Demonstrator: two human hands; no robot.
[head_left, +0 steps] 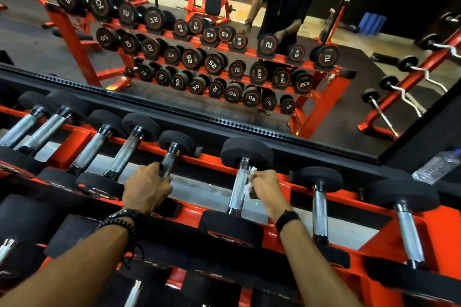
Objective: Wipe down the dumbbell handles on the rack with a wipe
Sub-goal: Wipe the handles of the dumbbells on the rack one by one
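My right hand (264, 187) pinches the wipe (249, 182) against the handle (238, 187), which runs away from me; my left hand (146, 188) grips the neighbouring bar (167, 162).

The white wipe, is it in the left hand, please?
No, the right hand pinches the crumpled white wipe against a knurled steel dumbbell handle; the left hand grips another handle.

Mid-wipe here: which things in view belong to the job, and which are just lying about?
Job: white crumpled wipe in right hand; knurled steel dumbbell handle it touches; neighbouring steel handle gripped by left hand; orange steel rack.
Lying about: clear plastic water bottle; curl bars.
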